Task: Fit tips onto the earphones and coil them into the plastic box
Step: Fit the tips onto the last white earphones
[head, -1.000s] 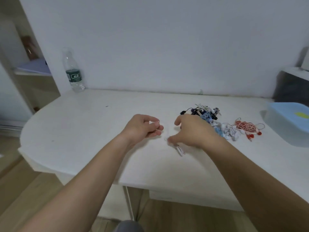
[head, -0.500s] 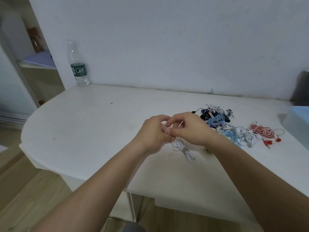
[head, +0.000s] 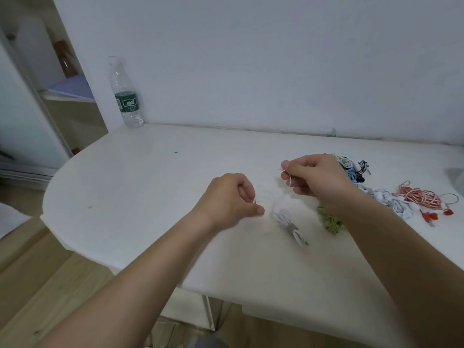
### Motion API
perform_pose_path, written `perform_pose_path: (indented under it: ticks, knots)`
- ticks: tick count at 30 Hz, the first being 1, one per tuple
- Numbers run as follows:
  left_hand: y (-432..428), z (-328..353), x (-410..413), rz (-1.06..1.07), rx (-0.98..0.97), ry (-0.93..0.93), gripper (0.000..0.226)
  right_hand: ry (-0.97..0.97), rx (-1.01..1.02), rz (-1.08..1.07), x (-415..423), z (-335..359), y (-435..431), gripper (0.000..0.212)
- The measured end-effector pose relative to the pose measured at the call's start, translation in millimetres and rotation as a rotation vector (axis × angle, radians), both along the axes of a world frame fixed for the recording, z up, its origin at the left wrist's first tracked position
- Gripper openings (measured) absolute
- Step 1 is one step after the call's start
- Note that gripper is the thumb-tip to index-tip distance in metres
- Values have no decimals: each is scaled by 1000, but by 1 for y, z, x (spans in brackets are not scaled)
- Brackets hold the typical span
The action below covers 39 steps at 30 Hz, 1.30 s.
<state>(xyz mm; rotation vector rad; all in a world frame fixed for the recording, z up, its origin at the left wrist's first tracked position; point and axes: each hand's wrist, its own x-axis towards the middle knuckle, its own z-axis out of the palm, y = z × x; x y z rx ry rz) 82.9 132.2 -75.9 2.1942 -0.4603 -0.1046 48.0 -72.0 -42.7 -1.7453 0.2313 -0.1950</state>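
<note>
- White earphones (head: pixel 291 226): banded bundle lies on the table (head: pixel 150 187); loose wires rise to both hands.
- Left hand (head: pixel 231 199): 10 o'clock of bundle, pinching one wire end.
- Right hand (head: pixel 313 178): 1 o'clock, pinching the other wire.
- Spare earphones (head: pixel 399 207): 2 o'clock.
- Bottle (head: pixel 126 96): 11 o'clock, against wall.

1. The white earphones (head: pixel 291 226): the tied cable bundle lies flat; thin loose wires run up from it, pinched by the left hand (head: pixel 231 199) and right hand (head: pixel 316 178).
2. The green earphones (head: pixel 329 223): tangled, just right of the bundle.
3. The pale earphones (head: pixel 394 205), pink earphones (head: pixel 419 199) and blue-and-black earphones (head: pixel 351 169): heaped farther right.
</note>
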Motion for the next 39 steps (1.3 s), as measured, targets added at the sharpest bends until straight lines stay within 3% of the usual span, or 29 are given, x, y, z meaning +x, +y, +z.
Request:
perform_pose_path:
  ticks: [5,8,14,17,28,34,36,39]
  knots:
    - [7,2,26,179,-110,-68,19,60,67,4,7,1,-9,11]
    - [4,-1,42,231,-12,-118,6,73,82,23,9,1,-10,12]
    - [-16,-3,58,59,218,-115,23,46,112,43,10,-7,-9,11]
    - [-19,-4,62,51,273,-145,19,27,114,74,8,-12,-8,11]
    - [-22,-11,65,152,236,-201,27,-13,159,94,8,-23,-15,12]
    - [-26,-16,67,202,233,-232,13,-37,139,103,8,-27,-16,12]
    - [-27,-16,64,237,176,-260,12,-41,137,98,8,-27,-17,12]
    - [-27,-10,57,302,-167,-213,7,-50,122,100,8,-28,-17,12]
